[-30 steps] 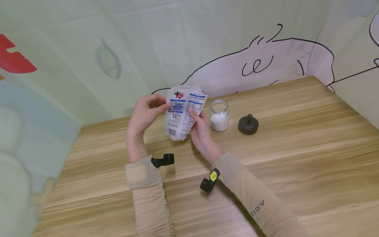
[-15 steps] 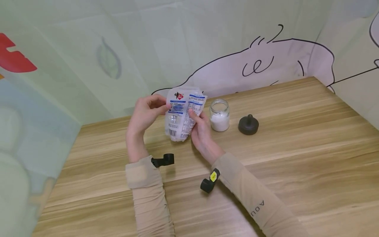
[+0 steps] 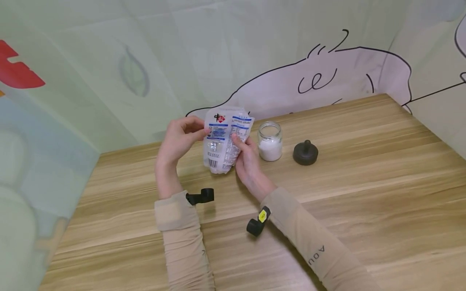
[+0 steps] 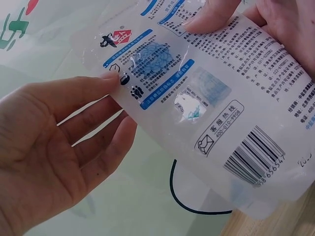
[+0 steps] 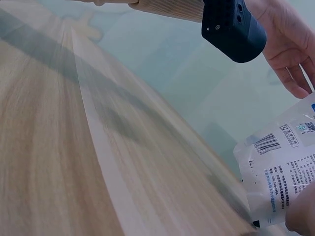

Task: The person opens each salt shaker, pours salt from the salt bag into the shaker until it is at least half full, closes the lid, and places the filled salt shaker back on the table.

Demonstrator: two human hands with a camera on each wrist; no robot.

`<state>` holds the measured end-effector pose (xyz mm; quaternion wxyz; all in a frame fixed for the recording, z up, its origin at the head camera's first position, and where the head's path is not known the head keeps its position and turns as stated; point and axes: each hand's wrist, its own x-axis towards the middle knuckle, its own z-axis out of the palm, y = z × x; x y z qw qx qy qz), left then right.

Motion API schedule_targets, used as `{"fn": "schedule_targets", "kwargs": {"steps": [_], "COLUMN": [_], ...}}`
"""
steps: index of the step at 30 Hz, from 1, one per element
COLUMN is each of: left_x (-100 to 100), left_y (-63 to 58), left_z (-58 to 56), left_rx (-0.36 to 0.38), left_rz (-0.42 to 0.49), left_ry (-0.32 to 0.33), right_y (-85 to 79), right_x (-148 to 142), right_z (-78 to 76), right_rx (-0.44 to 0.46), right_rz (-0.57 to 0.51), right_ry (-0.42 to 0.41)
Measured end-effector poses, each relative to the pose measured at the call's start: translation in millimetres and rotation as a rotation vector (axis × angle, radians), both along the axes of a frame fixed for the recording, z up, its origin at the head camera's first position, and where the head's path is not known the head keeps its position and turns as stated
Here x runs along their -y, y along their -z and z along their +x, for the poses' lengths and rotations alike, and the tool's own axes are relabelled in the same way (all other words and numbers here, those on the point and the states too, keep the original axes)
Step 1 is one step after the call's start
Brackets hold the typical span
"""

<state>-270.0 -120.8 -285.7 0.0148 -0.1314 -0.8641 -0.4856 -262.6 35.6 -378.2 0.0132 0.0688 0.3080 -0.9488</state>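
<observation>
A white plastic salt bag with blue bands, small print and a barcode is held up over the table, its printed side toward me. My left hand pinches its left edge between thumb and fingers; in the left wrist view the other fingers spread loosely behind. Gripping the right side is my right hand, thumb across the print and remaining fingers hidden behind the bag. Just right of that hand stands an uncovered glass jar partly filled with white grains. A dark round lid with a knob lies beside the jar.
The wood-grain table ends at a printed cloth backdrop behind and at the left. Black wrist cameras are strapped to both sleeves. Jar and lid sit close to the right hand.
The bag has dipped very slightly within the same two-handed hold. Jar and lid have stayed in place.
</observation>
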Motion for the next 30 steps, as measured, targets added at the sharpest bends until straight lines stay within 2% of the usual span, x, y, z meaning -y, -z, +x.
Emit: {"fn": "schedule_targets", "kwargs": {"steps": [16,22,30], "left_x": [3.3,5.1,6.3], "left_y": [-0.2,1.0,-0.3], "left_z": [1.1,0.5,2.0], "left_rx": [-0.004,-0.016,0.007], "left_rz": [-0.021,-0.016,-0.009], "left_ry": [-0.007,0.008,0.009], "right_y": [1.8,0.8,0.7], "right_x": [0.4,1.5,0.0], "right_z": [-3.1,-1.8,-1.0], "right_rx": [-0.002,-0.005,-0.009], "right_rz": [0.004,0.010,0.054], "right_ry": [-0.028,-0.020,-0.003]}}
